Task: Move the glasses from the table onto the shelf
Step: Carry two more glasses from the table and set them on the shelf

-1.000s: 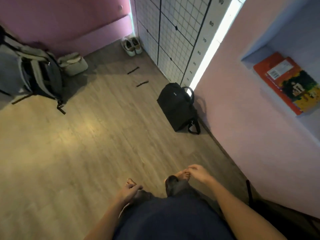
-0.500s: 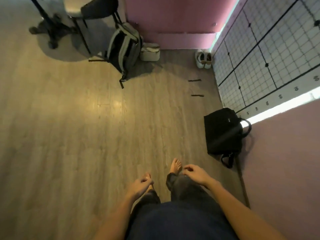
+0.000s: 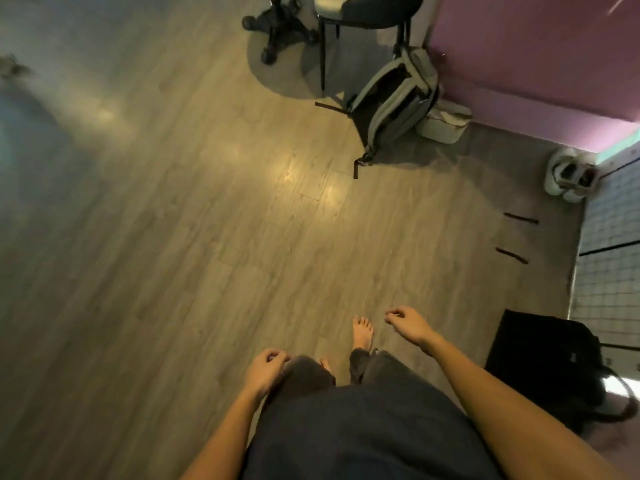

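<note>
No glasses, table or shelf appear in the head view. My left hand [image 3: 265, 370] hangs low at my left thigh, fingers loosely curled with nothing in them. Over the wooden floor, beside my bare right foot [image 3: 362, 332], my right hand [image 3: 408, 325] is held out with its fingers curled in and nothing in it. Both forearms reach down from the bottom edge past my dark clothing.
A grey backpack [image 3: 391, 98] leans by a black chair [image 3: 363, 15] at the top, with a rolling chair base [image 3: 277, 32] to its left. A white bag [image 3: 443, 123] and white shoes [image 3: 571, 176] lie along the pink wall. A black bag [image 3: 543, 362] lies at right.
The view has swung left, away from the shelf wall: the shelf with its red book left the frame and the chair and backpack came in. My hands moved apart slightly.
</note>
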